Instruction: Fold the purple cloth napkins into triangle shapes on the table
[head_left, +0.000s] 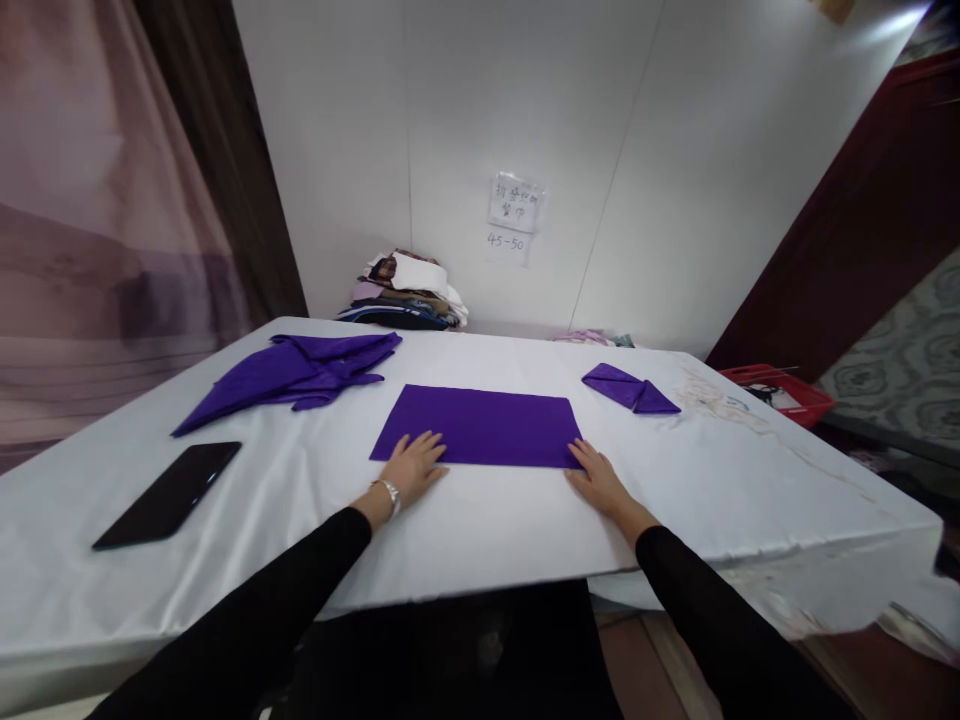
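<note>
A purple cloth napkin (484, 425), folded to a flat rectangle, lies on the white-covered table (495, 530) in front of me. My left hand (412, 467) rests flat near its front left corner, fingers stretched over the near edge. At the front right corner, the fingertips of my right hand (598, 477) touch the cloth, with the palm on the table. Both hands are open. To the right sits a smaller purple napkin folded into a pointed shape (630, 389). A loose heap of purple cloth (296, 375) is spread at the back left.
A dark flat tablet or phone (169, 495) lies at the left. Behind the table, a pile of folded clothes (409, 290) stands by the wall, below handwritten paper notes (516, 205). A red basket (787, 395) is beyond the right edge. Pink curtain (97, 200) hangs at left.
</note>
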